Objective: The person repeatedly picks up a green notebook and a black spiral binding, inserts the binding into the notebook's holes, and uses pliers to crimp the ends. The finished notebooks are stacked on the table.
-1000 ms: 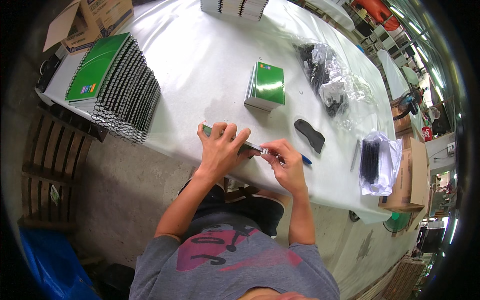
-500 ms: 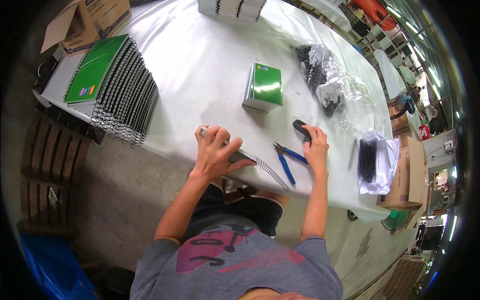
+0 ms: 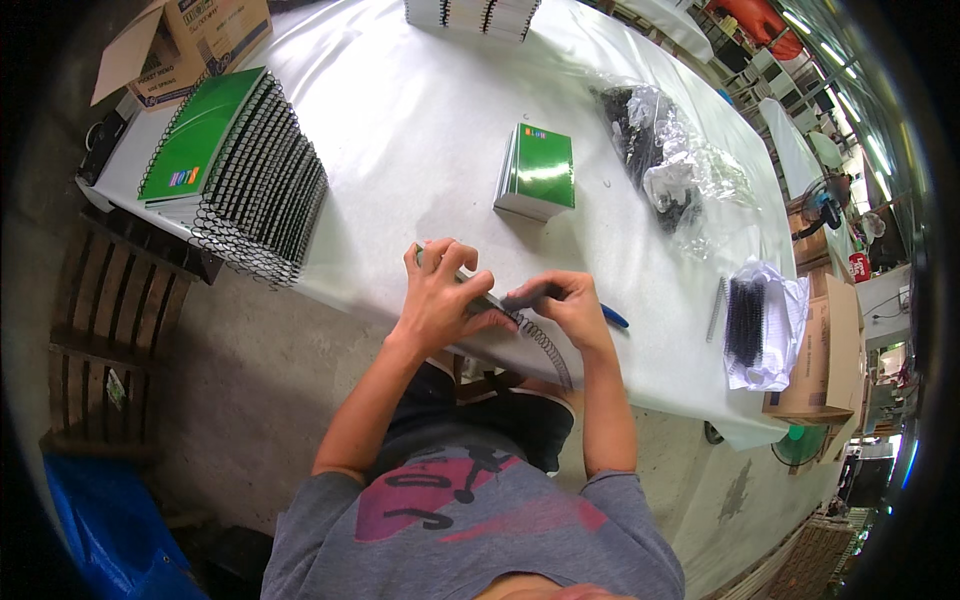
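Observation:
My left hand (image 3: 437, 298) is closed on a small notebook (image 3: 486, 303) held edge-up at the table's near edge, its cover mostly hidden by my fingers. From the notebook's right end a loose wire spiral coil (image 3: 546, 346) trails toward my lap. My right hand (image 3: 577, 308) is closed round a dark, rounded handheld tool (image 3: 533, 294), its exact kind unclear, whose tip meets the notebook where the coil comes out. Beside that hand a blue handle of the pliers (image 3: 615, 317) shows; the rest of them is covered.
Beyond my hands stands a small stack of green notebooks (image 3: 545, 170). Tall spiral-bound notebooks (image 3: 200, 140) pile up at left near a cardboard box (image 3: 215, 45). Clear plastic with black coils (image 3: 665, 155) lies at right, and a white bag of coils (image 3: 765, 330) by another carton (image 3: 815, 345).
My right hand has moved left, bringing the dark tool from the table to the notebook's right end, and it now covers most of the pliers. My left hand keeps its hold.

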Tool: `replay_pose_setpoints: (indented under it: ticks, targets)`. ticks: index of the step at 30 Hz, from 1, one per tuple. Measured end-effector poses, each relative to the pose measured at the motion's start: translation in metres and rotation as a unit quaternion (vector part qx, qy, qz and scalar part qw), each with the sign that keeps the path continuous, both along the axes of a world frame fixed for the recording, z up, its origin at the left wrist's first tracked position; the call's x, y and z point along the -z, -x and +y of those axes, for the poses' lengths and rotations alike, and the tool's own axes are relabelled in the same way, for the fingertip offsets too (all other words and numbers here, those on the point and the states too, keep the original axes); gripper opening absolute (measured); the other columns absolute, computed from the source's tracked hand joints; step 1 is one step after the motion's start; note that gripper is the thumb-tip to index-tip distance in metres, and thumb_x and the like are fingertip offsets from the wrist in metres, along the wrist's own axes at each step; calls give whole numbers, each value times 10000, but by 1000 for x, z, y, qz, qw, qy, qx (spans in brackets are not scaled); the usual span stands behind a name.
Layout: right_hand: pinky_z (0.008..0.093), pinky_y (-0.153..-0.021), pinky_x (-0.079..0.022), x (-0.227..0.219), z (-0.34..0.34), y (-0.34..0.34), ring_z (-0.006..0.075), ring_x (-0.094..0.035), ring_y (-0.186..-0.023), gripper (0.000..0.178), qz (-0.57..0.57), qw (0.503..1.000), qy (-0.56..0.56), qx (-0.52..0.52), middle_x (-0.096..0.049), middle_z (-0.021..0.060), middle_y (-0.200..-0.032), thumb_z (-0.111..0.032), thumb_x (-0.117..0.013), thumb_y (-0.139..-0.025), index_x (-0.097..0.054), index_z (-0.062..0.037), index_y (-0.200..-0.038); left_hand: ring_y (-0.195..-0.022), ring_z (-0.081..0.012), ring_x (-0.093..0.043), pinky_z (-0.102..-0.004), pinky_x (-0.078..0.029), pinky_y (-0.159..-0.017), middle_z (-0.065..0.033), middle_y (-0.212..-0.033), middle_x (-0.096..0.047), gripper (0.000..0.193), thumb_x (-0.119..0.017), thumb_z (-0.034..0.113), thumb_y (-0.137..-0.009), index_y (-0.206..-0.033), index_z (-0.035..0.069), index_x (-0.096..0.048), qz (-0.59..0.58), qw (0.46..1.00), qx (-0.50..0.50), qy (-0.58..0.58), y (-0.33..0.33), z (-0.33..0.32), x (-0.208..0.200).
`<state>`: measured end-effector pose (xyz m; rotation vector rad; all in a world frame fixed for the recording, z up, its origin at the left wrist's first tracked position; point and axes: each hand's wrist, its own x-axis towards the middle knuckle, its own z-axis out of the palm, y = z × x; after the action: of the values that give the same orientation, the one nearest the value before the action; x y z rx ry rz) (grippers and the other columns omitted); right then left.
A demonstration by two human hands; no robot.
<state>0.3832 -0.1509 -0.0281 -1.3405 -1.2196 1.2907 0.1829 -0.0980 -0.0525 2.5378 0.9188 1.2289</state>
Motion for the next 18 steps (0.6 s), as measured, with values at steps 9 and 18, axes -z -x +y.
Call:
replay_pose_setpoints:
  ticks: [9, 18]
  targets:
    - [259, -720, -521, -9, 6, 6, 134, -642, -774, 183, -11, 997, -73, -1, -681, 94, -781, 143, -540, -723, -666, 44, -811, -1076, -293, -373, -439, -296, -875, -78, -1160, -446, 520, -764, 536, -502, -711, 117, -538, 4, 1000, 1, 10, 1, 2, -6]
    - [258, -704, -508, -19, 8, 9, 116, -621, -745, 180, 9, 993, -108, -43, -672, 74, -774, 115, -566, -708, -676, 38, -828, -1139, -334, -319, -428, -368, -878, -154, -1223, -368, 591, -848, 506, -404, -679, 90, -531, -71, 996, -17, 57, 4, 8, -3]
